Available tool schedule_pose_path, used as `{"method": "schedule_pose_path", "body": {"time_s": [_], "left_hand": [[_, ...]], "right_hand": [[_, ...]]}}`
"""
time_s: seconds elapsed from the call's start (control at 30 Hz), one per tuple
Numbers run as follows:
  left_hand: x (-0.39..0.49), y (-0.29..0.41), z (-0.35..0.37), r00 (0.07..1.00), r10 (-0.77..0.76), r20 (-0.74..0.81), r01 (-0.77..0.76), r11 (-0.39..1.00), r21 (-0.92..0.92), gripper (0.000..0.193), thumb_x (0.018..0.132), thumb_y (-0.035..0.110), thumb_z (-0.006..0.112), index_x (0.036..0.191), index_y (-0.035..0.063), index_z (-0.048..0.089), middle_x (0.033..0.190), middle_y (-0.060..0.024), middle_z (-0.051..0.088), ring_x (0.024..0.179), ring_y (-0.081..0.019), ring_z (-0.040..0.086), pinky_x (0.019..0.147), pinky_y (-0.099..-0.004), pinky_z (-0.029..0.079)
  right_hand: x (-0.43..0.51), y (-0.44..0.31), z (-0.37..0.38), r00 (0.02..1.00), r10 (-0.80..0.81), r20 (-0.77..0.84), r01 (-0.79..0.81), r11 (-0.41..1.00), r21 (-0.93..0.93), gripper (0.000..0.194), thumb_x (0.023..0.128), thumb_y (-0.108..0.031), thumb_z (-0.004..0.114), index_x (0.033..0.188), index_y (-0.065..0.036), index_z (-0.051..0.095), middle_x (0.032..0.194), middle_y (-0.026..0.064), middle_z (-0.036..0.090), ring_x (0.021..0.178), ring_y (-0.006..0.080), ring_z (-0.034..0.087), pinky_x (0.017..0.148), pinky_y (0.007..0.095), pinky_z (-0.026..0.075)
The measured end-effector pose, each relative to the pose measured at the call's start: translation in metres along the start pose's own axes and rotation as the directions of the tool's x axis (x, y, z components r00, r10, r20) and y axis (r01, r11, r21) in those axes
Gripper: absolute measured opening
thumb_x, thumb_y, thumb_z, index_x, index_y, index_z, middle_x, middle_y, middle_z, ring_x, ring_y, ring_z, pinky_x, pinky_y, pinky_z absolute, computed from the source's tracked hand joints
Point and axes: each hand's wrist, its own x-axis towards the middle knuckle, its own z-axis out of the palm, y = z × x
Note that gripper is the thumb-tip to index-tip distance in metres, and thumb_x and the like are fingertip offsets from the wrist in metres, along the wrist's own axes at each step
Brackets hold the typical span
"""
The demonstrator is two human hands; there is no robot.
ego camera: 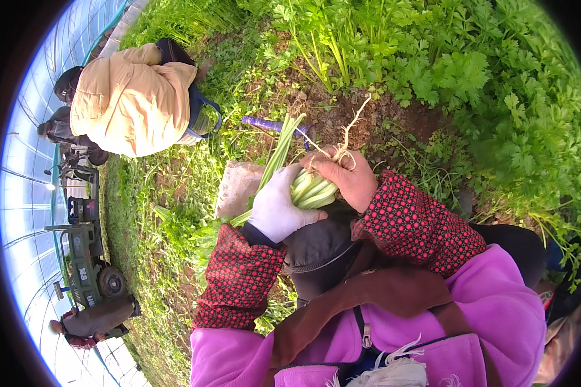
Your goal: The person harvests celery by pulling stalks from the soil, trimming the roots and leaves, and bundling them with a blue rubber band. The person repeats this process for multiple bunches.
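Note:
A bunch of pale green celery stalks (312, 188) is held between my two hands, over my dark trouser knee. My left hand (281, 205), in a white glove with a bare thumb tip, is wrapped around the stalks. Bare, my right hand (348, 176) grips the base, where thin pale roots (347, 133) stick out past the fingers. Some loose stalks (282, 147) jut out beyond the left hand. Behind them lies a tool handle wrapped in purple (266, 124); its working end cannot be made out.
Standing celery plants (416, 53) rise from brown soil (329, 113) ahead and to the right. A pale, dirty sack-like thing (237, 186) lies by my left hand. At left are a bending person in a tan jacket (130, 101), other people and a green cargo vehicle (82, 256).

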Motion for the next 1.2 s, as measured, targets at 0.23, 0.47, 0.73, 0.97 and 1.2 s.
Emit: {"method": "schedule_pose_path", "body": {"time_s": [0.23, 0.47, 0.73, 0.97, 1.2], "left_hand": [[-0.005, -0.002, -0.001, 0.996, 0.087, -0.012, -0.087, 0.996, 0.009, 0.102, 0.051, 0.024, 0.092, 0.135, -0.0023, 0.041, 0.119, -0.0234, 0.061, 0.112, -0.0362, 0.06, 0.096, -0.0393, 0.048], [-0.007, 0.009, -0.008, 0.992, -0.082, 0.095, 0.076, 0.995, 0.069, 0.103, 0.053, 0.022, 0.091, 0.139, -0.0005, 0.038, 0.119, -0.0241, 0.061, 0.112, -0.0382, 0.06, 0.096, -0.04, 0.048], [-0.008, 0.005, -0.004, 0.997, 0.075, -0.017, -0.076, 0.994, -0.083, 0.107, 0.051, 0.017, 0.091, 0.142, 0.0009, 0.036, 0.122, -0.0188, 0.059, 0.114, -0.032, 0.059, 0.098, -0.0376, 0.047], [-0.011, -0.005, 0.001, 0.99, 0.125, -0.06, -0.13, 0.987, -0.09, 0.103, 0.051, 0.015, 0.091, 0.14, 0.0021, 0.04, 0.121, -0.0179, 0.059, 0.114, -0.0284, 0.06, 0.097, -0.036, 0.047], [-0.01, 0.002, 0.002, 0.994, 0.104, -0.015, -0.103, 0.994, 0.021, 0.099, 0.051, 0.02, 0.093, 0.135, 0.0011, 0.044, 0.113, -0.018, 0.063, 0.109, -0.0299, 0.062, 0.095, -0.0366, 0.048]], "right_hand": [[0.004, -0.009, -0.002, 0.996, 0.055, 0.076, -0.059, 0.997, 0.042, 0.015, 0.095, -0.011, 0.057, 0.105, -0.001, 0.064, 0.091, 0.0019, 0.066, 0.086, 0.0085, 0.062, 0.078, 0.0252, 0.05], [-0.001, -0.023, 0.0, 0.989, 0.044, 0.138, -0.056, 0.995, 0.085, 0.024, 0.08, 0.003, 0.069, 0.103, -0.001, 0.063, 0.099, 0.0052, 0.064, 0.094, 0.0148, 0.062, 0.086, 0.0293, 0.05], [0.002, -0.008, -0.007, 0.987, -0.012, 0.162, -0.028, 0.97, 0.24, 0.013, 0.075, 0.007, 0.069, 0.082, -0.002, 0.065, 0.096, 0.0043, 0.06, 0.102, 0.0185, 0.06, 0.091, 0.0335, 0.048], [0.008, -0.008, -0.019, 0.914, -0.169, 0.368, 0.12, 0.981, 0.151, 0.018, 0.064, 0.008, 0.071, 0.072, -0.004, 0.06, 0.094, 0.0066, 0.057, 0.109, 0.0246, 0.054, 0.099, 0.0383, 0.04], [-0.001, -0.013, -0.009, 0.983, -0.046, 0.18, 0.024, 0.992, 0.12, 0.014, 0.066, 0.009, 0.06, 0.073, -0.004, 0.059, 0.095, 0.0092, 0.055, 0.108, 0.0262, 0.056, 0.094, 0.0399, 0.045]]}}
